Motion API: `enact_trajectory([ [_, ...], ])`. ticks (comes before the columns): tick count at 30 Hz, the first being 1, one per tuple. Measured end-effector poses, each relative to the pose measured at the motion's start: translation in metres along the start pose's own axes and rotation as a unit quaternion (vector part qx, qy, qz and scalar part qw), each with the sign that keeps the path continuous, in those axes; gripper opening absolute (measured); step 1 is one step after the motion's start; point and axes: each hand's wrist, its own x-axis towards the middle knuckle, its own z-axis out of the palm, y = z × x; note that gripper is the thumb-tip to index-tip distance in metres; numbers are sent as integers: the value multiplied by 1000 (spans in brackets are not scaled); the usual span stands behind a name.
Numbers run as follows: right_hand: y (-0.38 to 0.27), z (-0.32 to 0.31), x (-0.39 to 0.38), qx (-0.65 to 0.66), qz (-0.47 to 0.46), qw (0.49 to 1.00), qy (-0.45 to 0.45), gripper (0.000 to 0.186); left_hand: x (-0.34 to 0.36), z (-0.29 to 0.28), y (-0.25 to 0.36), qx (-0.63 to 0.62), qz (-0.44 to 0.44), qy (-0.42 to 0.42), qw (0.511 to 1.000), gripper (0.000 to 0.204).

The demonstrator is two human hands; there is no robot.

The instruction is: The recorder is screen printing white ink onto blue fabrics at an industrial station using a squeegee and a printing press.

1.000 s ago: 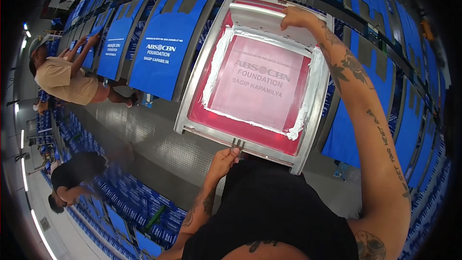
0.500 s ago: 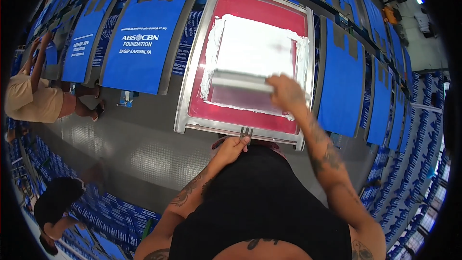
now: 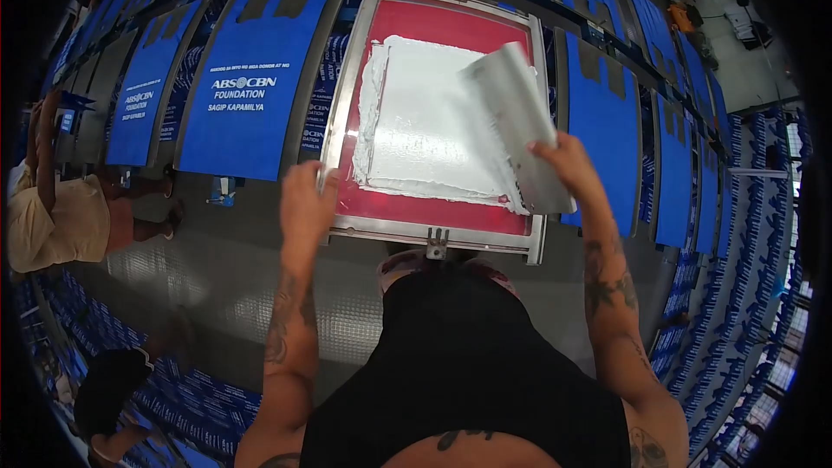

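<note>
Silver-grey metal catching the light: a long, flat-bladed squeegee (image 3: 517,113) slants across the right side of the screen, its near end out over the right bar. The right hand (image 3: 568,165) is clamped on its right edge, presumably to control the blade from one side. Over on the left, the left hand (image 3: 308,204) is at the bar of the pale metal rectangular frame (image 3: 350,95), perhaps to steady it; whether its fingers close there, I can't tell. Inside, taut crimson mesh (image 3: 451,22), and on it thick white paste (image 3: 425,113), glossy mid-field, ridged and ragged along the borders. A grey forked metal bracket (image 3: 437,247) sits mid-way along the near edge. Left and right, blue fabric panels (image 3: 598,139) lie on flat grey boards, likely for smoothness.
</note>
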Motion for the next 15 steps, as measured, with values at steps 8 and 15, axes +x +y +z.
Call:
enact_trajectory([
  [8,125,20,51,493,32,869,21,42,-11,34,-51,-271,-241,-127,923,62],
  [15,146,23,52,521,31,853,20,47,7,48,-28,-288,-269,-126,910,64],
])
